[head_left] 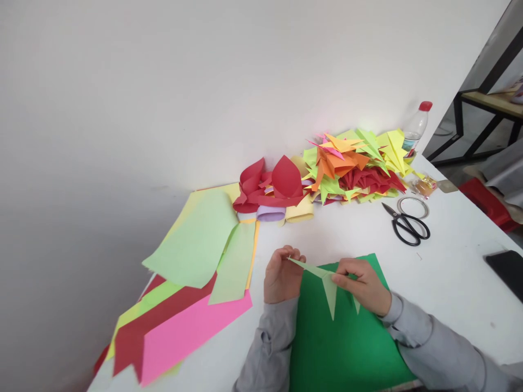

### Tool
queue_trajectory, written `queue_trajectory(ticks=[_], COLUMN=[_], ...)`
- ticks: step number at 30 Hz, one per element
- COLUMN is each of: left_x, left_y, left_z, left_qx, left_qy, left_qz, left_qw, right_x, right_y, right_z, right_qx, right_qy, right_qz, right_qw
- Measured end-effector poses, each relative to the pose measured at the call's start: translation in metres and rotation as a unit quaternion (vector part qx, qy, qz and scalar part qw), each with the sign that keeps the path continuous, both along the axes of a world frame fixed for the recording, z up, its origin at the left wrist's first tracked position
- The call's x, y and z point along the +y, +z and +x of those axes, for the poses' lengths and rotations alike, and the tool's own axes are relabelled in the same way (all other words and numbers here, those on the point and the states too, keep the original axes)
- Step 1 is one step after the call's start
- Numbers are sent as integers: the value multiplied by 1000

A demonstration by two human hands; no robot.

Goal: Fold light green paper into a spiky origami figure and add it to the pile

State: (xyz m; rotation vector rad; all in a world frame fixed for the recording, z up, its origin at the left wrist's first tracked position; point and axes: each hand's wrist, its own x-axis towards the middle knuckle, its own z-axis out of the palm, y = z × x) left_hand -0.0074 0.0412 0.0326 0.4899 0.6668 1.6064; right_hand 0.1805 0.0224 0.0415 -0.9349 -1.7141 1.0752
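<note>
A folded light-green paper piece [327, 280] with pointed tips is held between both my hands above a dark green sheet [343, 343] lying on the white table [449, 272]. My left hand [281, 275] pinches its left tip. My right hand [363, 283] grips its right side, with one point hanging down. Both sleeves are grey.
Loose coloured sheets [196, 288] lie at the left. Rolled red and yellow papers [278, 190] and a heap of folded paper shapes [355, 163] line the wall. Black scissors [406, 224], a tape ring [413, 206], a bottle [417, 128] and a phone [509, 269] are at the right.
</note>
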Motion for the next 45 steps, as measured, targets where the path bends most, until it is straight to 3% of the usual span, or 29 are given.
queue_trajectory(ticks=[5,10,18,22,26,45], left_x=[-1,2,5,2,2,4], left_y=[1,-4,-9,-7,-7,-5], left_z=[5,2,-8,-1,4,2], left_qx=[43,71,46,89,138,134], left_qy=[-23,5,51,17,40,52], left_qz=[12,33,-26,8,29,-14], left_qw=[999,997,997,996,989,990], right_x=[0,1,0,0,1,1], right_y=[0,0,2,1,0,-4], right_z=[1,0,0,0,0,0], right_qx=[-4,-11,4,2,-3,-4], right_qy=[-9,-7,-9,-9,-9,-3], right_qz=[-1,-1,-3,-7,-6,-24], right_qw=[1000,1000,1000,1000,1000,1000])
